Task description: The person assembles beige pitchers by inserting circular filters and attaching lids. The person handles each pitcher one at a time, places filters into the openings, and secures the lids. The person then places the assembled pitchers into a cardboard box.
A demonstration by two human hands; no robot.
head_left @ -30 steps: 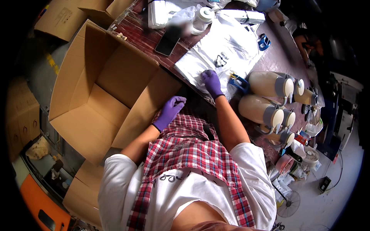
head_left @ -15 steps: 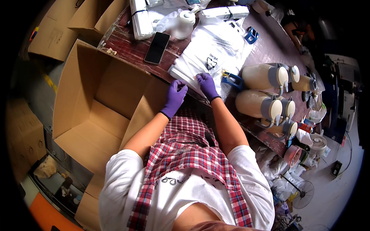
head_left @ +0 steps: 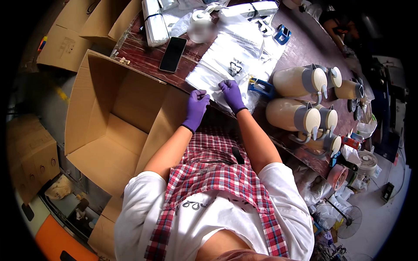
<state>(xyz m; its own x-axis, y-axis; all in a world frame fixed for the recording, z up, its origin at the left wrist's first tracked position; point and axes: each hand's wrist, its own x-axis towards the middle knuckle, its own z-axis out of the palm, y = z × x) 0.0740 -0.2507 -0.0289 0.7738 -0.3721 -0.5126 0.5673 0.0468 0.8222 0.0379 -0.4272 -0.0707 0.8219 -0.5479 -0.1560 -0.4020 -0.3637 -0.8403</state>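
A stack of clear white plastic bags (head_left: 235,54) lies on the dark red table, its near end at the table's edge. My right hand (head_left: 233,96), in a purple glove, rests at that near end with its fingers bent closed on a plastic bag. Just left of it, my left hand (head_left: 196,109) wears a matching glove. Its fingers are curled together beside the corner of the stack, and what they hold, if anything, is too small to make out. Right of my right hand lies a blue tape dispenser (head_left: 261,88).
A large open cardboard box (head_left: 109,130) stands at left, its flap close to my left forearm. Several cream jugs with grey collars (head_left: 294,82) crowd the table's right side. A black phone (head_left: 173,54) and a second blue dispenser (head_left: 283,35) lie farther back.
The view has shifted slightly. My left hand's fingers are closer together than before, and the near edge of the bag stack lies flatter. My right hand stays at the bags.
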